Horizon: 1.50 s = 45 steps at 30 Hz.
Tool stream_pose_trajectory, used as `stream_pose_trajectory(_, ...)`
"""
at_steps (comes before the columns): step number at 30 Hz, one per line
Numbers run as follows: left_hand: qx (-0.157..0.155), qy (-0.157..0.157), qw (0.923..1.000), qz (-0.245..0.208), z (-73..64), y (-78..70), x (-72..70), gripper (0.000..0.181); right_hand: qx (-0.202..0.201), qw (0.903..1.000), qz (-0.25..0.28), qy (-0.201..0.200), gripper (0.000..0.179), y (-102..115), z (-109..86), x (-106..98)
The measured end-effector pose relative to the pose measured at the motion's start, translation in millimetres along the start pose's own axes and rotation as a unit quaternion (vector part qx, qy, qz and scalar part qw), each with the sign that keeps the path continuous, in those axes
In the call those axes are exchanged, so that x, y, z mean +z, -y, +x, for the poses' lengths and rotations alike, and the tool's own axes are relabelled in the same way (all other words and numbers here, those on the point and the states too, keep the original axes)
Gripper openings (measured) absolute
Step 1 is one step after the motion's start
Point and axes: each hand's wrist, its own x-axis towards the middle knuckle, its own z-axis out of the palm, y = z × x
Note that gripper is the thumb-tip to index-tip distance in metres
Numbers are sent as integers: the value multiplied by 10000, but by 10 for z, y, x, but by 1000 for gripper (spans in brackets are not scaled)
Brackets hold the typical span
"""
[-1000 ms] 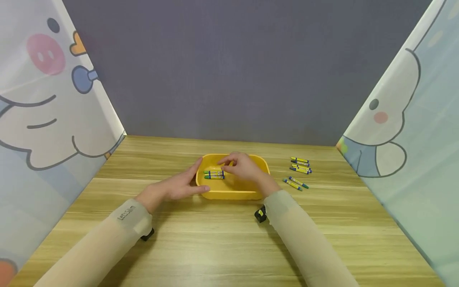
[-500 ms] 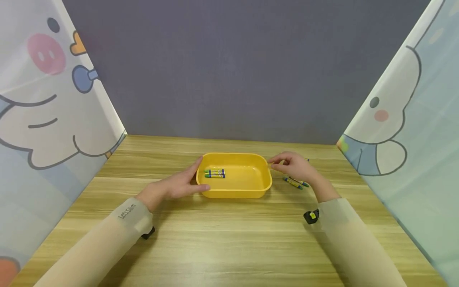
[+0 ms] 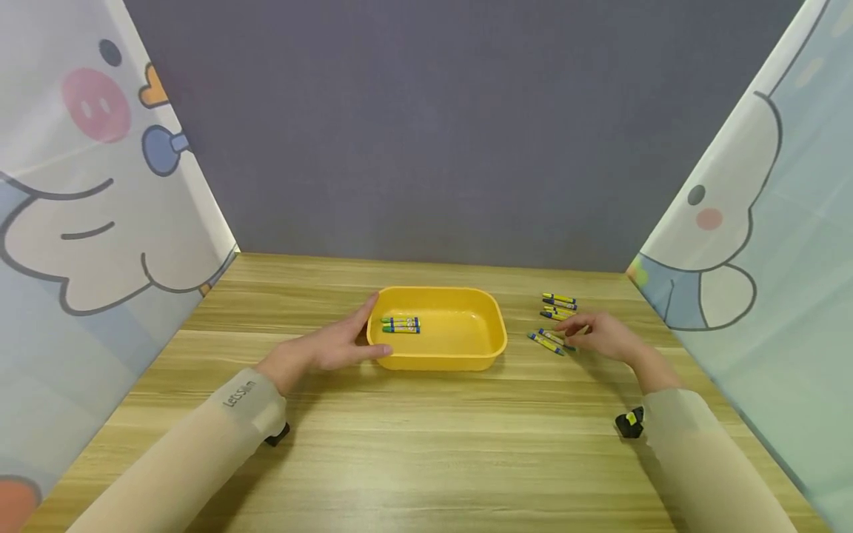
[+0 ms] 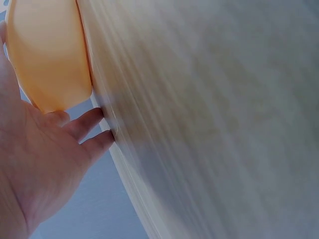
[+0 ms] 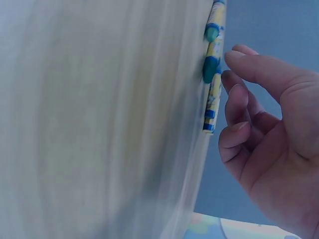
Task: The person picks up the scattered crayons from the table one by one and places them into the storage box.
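A yellow plastic tray (image 3: 466, 362) stands on the wooden table, with several green-tipped crayons (image 3: 401, 329) lying side by side in its left part. My left hand (image 3: 336, 346) rests against the tray's left end, thumb along the front rim and fingers straight along the side. In the left wrist view, the fingers (image 4: 89, 122) spread low beside the tray wall (image 4: 52, 55). My right hand (image 3: 603, 337) hovers right at a pair of green crayons (image 3: 546, 343) on the table. The right wrist view shows its thumb and fingertips apart, near the crayons (image 5: 211, 69), holding nothing.
Behind the green pair lies a group of several yellow and dark-blue-tipped crayons (image 3: 558, 302), right of the tray. A grey panel (image 3: 426, 133) closes off the back of the table (image 3: 426, 444). Cartoon-printed sheets (image 3: 753, 244) border both sides.
My right hand has moved right, out of the tray and across to the loose crayons on the table. The left hand stays at the tray's left end.
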Motion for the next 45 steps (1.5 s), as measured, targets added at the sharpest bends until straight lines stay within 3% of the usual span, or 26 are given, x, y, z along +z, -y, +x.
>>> stream_pose_trajectory(9, -73, 57, 10000, 13, -8, -18, 2, 123, -6, 9998, 59, 199, 29, -108, -24, 42)
stream_pose_trajectory(20, -91, 43, 9999, -26, -10, -24, -2, 123, 137, 9994, -63, -306, 30, 30, -2, 37)
stream_pose_trajectory(29, -66, 31, 10000, 3, -8, -11, 0, 122, -103, 9979, 4, -638, 29, 550, 105, 50)
stream_pose_trajectory(36, -92, -11, 10000, 11, 3, -4, 11, 123, -349, 9962, 657, -451, 27, 1024, 252, 156)
stream_pose_trajectory(45, -95, -9, 10000, -7, 12, 3, 15, 124, -731, 9916, 1066, -55, 25, 1468, 559, 541)
